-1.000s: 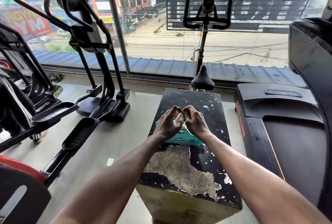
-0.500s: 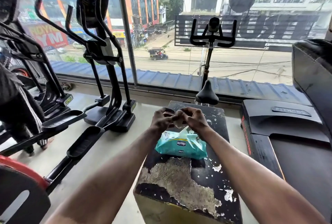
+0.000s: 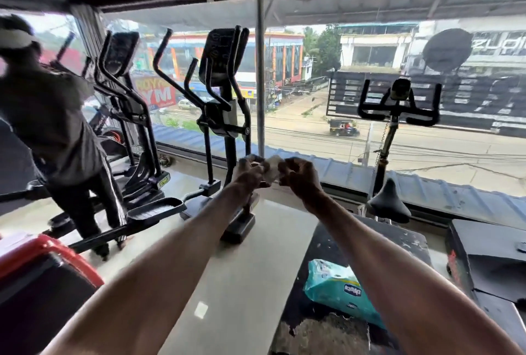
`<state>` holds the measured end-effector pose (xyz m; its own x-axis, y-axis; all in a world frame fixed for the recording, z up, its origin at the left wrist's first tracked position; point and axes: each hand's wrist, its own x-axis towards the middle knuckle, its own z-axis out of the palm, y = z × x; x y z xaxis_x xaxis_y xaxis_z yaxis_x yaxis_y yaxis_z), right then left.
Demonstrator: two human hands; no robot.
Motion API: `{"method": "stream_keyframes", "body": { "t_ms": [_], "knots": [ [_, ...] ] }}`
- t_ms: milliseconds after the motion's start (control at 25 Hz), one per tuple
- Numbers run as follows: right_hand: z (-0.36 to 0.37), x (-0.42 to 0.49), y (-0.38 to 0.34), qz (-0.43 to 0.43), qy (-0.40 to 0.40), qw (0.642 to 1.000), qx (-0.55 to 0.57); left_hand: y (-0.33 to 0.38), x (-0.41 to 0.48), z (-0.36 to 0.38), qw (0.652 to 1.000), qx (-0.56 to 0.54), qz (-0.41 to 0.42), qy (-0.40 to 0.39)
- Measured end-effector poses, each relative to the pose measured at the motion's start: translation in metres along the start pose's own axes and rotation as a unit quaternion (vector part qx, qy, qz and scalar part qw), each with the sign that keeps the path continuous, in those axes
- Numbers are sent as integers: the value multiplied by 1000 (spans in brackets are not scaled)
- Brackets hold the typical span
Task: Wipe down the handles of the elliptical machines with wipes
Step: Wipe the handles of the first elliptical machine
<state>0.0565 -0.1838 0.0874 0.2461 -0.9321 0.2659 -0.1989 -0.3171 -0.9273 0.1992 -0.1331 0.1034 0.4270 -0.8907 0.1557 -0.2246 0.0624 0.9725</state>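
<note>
Fingers (image 3: 257, 167) of my left hand (image 3: 249, 175) and right hand (image 3: 300, 179) each pinched one white wipe (image 3: 271, 168), held between them. The wipes pack (image 3: 338, 289) lay by the surface's (image 3: 398, 243) left edge. The elliptical handles (image 3: 161, 49) stood well apart; I judged wiping not begun.

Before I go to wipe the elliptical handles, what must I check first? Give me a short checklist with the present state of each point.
1. Holding a wipe: ok; left hand and right hand both pinch it.
2. The wipe opened flat: cannot tell; blurred.
3. Nobody on the middle elliptical: ok.
4. Nobody on the left elliptical: not ok; a person stands at it.
5. The wipes pack close by: ok; it lies on the black box.
</note>
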Motion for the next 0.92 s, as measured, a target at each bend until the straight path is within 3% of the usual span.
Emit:
{"method": "stream_keyframes", "body": {
  "t_ms": [200, 360, 480, 680, 920],
  "knots": [
    [105, 79, -50, -38, 36, 997, -57, 5, 96, -100, 998, -51, 5, 39],
    [176, 134, -82, -35, 30, 999, 23, 8, 163, -171, 998, -53, 0, 16],
    [221, 171, -99, -43, 51, 998, -4, 5, 213, -210, 997, -82, 1, -5],
    [256, 239, -99, -50, 78, 996, -8, 2, 274, -233, 985, -135, -32, -99],
    [262, 332, -73, -63, 35, 996, 57, -2, 378, -216, 988, -150, -11, -44]
  ]
}}
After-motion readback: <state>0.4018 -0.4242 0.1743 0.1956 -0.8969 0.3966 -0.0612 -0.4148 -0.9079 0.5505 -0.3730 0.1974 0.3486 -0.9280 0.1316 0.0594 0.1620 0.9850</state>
